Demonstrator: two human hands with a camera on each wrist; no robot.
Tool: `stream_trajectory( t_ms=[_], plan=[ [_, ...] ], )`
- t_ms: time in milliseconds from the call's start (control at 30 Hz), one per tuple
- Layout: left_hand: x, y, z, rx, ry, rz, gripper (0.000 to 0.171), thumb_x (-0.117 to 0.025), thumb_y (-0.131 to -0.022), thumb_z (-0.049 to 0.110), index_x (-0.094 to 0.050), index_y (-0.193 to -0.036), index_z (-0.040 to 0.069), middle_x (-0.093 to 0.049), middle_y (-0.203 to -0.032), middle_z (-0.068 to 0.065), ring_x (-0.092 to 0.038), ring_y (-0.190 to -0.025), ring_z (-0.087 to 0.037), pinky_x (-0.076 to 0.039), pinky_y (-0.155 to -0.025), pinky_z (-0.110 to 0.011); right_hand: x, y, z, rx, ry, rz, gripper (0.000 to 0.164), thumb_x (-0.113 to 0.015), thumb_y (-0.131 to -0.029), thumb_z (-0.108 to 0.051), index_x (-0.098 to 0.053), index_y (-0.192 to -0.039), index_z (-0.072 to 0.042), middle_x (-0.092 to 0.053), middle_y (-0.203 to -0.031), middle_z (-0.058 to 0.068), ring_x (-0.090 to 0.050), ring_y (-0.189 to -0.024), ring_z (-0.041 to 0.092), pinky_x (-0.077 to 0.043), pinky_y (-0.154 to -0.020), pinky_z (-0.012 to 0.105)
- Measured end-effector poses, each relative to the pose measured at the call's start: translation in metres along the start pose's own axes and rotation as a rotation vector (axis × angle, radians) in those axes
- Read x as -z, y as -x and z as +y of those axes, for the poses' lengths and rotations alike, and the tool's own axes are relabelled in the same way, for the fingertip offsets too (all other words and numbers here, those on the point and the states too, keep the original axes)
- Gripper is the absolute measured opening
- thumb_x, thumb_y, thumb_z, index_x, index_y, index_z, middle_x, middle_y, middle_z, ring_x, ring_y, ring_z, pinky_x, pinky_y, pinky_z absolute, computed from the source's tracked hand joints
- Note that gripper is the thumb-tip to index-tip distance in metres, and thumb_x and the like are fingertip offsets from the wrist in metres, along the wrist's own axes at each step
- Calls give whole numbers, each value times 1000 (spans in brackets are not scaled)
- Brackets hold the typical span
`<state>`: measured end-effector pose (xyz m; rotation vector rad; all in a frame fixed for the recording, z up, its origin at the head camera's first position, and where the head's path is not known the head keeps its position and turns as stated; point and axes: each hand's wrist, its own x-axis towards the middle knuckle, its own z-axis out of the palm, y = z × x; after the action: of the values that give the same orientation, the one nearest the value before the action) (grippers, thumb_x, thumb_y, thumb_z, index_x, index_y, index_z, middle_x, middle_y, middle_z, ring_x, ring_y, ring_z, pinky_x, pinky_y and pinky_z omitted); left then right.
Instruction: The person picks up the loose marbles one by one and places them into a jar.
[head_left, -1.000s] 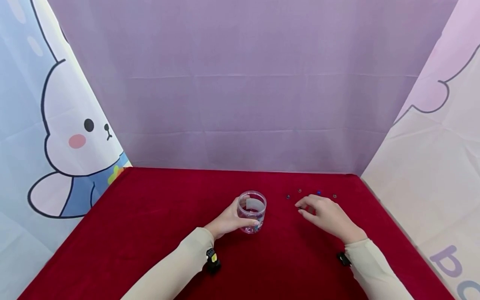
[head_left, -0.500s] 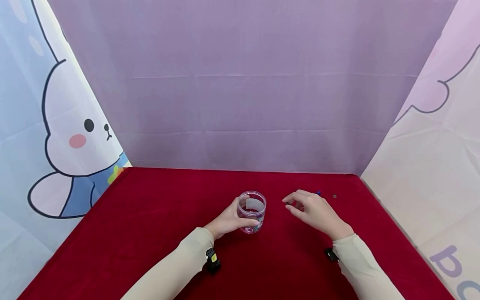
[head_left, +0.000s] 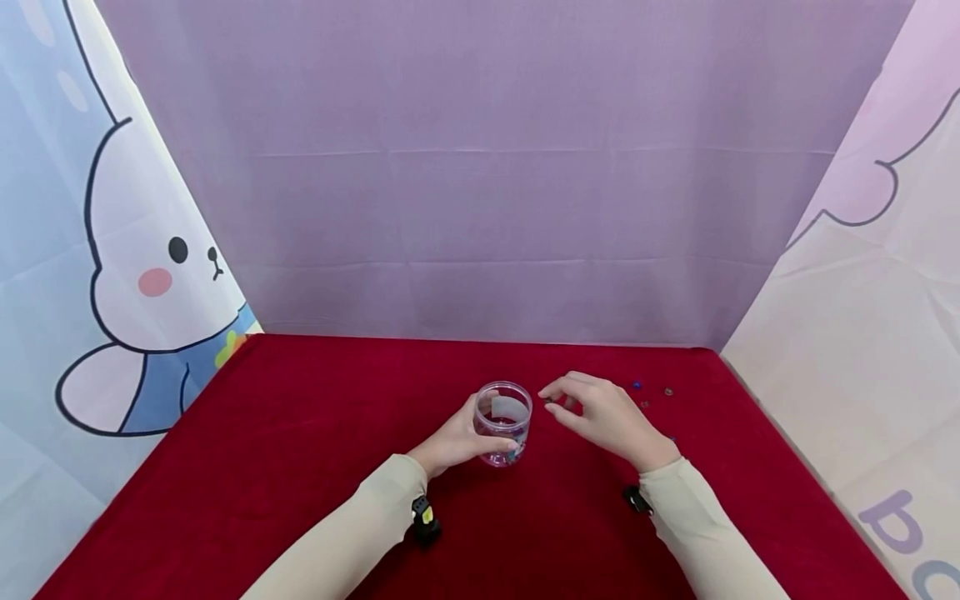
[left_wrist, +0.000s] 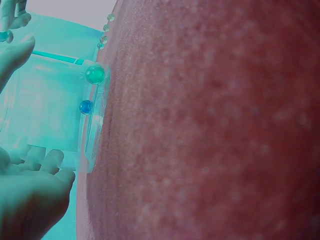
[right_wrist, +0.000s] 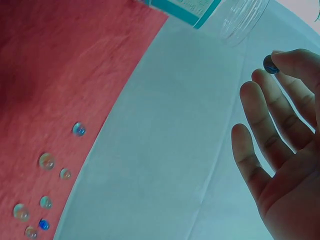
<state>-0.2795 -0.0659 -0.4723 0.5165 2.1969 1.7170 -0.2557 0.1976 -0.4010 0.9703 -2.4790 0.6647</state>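
My left hand (head_left: 459, 437) curls round the clear plastic jar (head_left: 514, 430), presumably steadying it; just right of it, my right hand (head_left: 609, 422) pinches a dark marble (right_wrist: 270, 65) (likely too small to grasp otherwise).

The jar (head_left: 512, 427) is upright at the middle of the table (head_left: 300, 417), the left hand (head_left: 459, 438) round its left side, marbles (left_wrist: 95, 74) in its bottom. Just right of its rim, the right hand (head_left: 606, 415) pinches one marble (right_wrist: 270, 65). Loose marbles (head_left: 637, 385) lie on the table's right, most toward the far side, one nearer. A curtain (head_left: 480, 167) hangs behind the far edge.
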Motion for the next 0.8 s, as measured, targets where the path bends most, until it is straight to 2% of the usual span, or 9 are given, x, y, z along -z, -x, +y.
stream_trajectory(
  t_ms=[200,400,800],
  plan=[
    [0,-1,0,-3,16,-13,96,-84,-83,33,-24,-156,15,-36,-152,-3,-43,-131,-25,-39,-107,-52,-6,-8,-7,2,-26,-23,22,-79,-88,-16,-73,-110,-17,-66,-99,-10,-63,-80,13,-53,-65,23],
    [0,-3,-1,-6,17,-18,97,-83,-84,34,-22,-157,14,-34,-154,-3,-42,-132,-26,-39,-107,-54,-14,-13,-13,30,-40,-24,25,-80,-87,-12,-73,-110,-14,-66,-102,-8,-62,-81,9,-55,-69,22],
    [-1,-2,-3,-3,28,-31,95,-83,-85,32,-23,-156,14,-37,-151,-5,-44,-132,-25,-41,-107,-49,-30,-19,-20,46,-51,-34,22,-80,-87,-15,-73,-108,-19,-63,-94,-11,-55,-74,4,-50,-61,20]
  ],
)
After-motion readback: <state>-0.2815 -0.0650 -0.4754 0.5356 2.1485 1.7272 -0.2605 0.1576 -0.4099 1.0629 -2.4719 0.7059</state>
